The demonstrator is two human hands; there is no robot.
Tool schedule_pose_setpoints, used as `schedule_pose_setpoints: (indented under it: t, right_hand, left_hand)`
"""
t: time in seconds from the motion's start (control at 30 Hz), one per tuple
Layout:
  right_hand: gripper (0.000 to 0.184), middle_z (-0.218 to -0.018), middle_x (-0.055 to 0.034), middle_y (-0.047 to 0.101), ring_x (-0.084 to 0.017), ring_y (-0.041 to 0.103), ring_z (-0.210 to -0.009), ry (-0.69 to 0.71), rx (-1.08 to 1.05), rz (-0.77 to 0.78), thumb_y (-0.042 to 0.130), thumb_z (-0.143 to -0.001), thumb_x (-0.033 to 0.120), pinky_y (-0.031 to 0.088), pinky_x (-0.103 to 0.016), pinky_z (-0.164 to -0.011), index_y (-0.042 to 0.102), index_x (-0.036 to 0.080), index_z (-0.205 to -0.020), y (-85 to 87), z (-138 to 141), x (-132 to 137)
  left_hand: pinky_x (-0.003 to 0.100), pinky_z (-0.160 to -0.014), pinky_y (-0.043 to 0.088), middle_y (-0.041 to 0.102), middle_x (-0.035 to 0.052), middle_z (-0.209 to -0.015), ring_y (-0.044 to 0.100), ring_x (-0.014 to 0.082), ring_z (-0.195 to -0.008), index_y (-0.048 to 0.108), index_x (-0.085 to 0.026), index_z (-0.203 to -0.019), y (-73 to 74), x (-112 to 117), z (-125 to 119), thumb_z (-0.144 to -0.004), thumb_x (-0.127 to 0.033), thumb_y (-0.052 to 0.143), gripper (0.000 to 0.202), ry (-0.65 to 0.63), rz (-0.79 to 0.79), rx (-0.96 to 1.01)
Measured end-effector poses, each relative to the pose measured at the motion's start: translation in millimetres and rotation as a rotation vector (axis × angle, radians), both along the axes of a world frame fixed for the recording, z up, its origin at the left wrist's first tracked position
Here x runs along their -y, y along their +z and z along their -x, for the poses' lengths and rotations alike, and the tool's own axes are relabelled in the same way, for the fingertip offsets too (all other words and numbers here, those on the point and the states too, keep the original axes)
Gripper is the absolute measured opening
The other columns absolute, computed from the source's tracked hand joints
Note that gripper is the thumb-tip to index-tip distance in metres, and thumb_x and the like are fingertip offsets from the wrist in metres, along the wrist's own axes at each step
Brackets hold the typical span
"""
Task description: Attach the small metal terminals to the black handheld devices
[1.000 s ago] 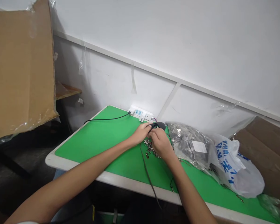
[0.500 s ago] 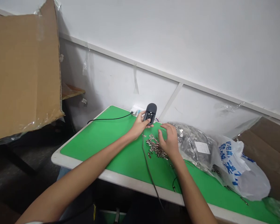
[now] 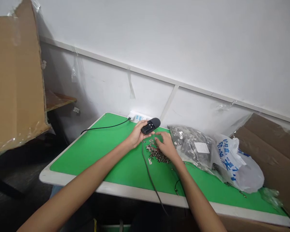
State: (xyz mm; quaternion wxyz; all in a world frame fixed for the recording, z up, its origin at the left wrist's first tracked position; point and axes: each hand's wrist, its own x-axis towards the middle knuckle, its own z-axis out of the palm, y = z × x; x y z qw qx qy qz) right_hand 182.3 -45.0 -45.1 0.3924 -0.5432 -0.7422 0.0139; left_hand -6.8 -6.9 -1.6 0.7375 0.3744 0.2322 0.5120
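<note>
My left hand [image 3: 136,134] grips a small black oval device [image 3: 150,125] and holds it tilted just above the green table [image 3: 103,148]. A dark cable [image 3: 151,180] runs from near it toward me and over the table's front edge. My right hand [image 3: 166,145] hovers over a heap of small metal parts [image 3: 154,152], its fingers bent down and apart among them. What the fingertips touch is hidden.
A clear bag full of metal parts [image 3: 192,145] and a white plastic bag with blue print [image 3: 235,162] lie to the right. A white power strip [image 3: 136,116] with a black cord [image 3: 103,127] sits at the far edge by the wall. Cardboard [image 3: 12,80] stands at left, more cardboard [image 3: 270,151] at right.
My left hand lifted the black device off the table, raised it upright, then lowered and tilted it. My right hand let go of it and moved onto the metal parts.
</note>
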Motion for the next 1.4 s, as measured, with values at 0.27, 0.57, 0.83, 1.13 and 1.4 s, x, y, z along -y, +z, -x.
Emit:
schedule_pose_setpoints:
  t: [0.27,0.57,0.83,1.13,1.4]
  right_hand:
    - [0.032,-0.135,-0.0095,0.068,-0.029,0.053,-0.13,0.208,0.26,0.017,0.056,-0.101,0.031,0.045,-0.051,-0.111,0.068,0.024,-0.13,-8.0,27.9,12.1]
    - [0.029,-0.11,-0.0098,0.076,-0.028,0.065,-0.106,0.075,0.347,0.072,0.045,-0.105,0.026,0.051,-0.047,-0.095,0.072,0.023,-0.114,-0.3,20.3,11.6]
    - [0.034,-0.121,-0.0134,0.073,-0.027,0.064,-0.116,-0.084,0.15,0.097,0.043,-0.101,0.025,0.048,-0.044,-0.105,0.071,0.017,-0.119,6.6,-24.9,-5.6]
    - [0.02,-0.114,-0.0119,0.075,-0.028,0.064,-0.112,-0.085,0.254,0.258,0.06,-0.092,0.02,0.045,-0.041,-0.102,0.074,0.018,-0.105,12.9,-50.2,-5.7]
    - [0.007,-0.095,-0.0044,0.072,-0.022,0.064,-0.093,0.049,0.149,0.387,0.068,-0.086,0.023,0.046,-0.032,-0.084,0.067,0.021,-0.079,16.9,-44.8,-5.4]
  left_hand:
    - [0.028,-0.061,0.058,0.076,0.0053,-0.096,0.079,0.0252,-0.078,0.052,-0.023,-0.11,5.4,-5.6,9.4,-0.079,-0.031,0.066,0.035,0.088,0.045,0.078]
    - [0.029,-0.055,0.057,0.074,0.006,-0.094,0.078,0.0265,-0.077,0.049,-0.023,-0.114,8.6,0.3,7.0,-0.072,-0.025,0.06,0.043,0.137,0.01,0.052]
    - [0.029,-0.055,0.056,0.072,0.0045,-0.094,0.076,0.0254,-0.076,0.05,-0.023,-0.106,6.0,-6.0,6.6,-0.07,-0.024,0.065,0.039,0.197,0.043,0.074]
    - [0.029,-0.067,0.053,0.071,0.0026,-0.087,0.073,0.0205,-0.072,0.057,-0.022,-0.098,4.9,-14.4,10.6,-0.078,-0.036,0.073,0.029,0.146,0.231,0.069]
    - [0.028,-0.068,0.053,0.073,0.0027,-0.09,0.074,0.0195,-0.074,0.06,-0.023,-0.099,6.2,-16.2,11.3,-0.075,-0.033,0.084,0.036,0.138,0.221,0.106]
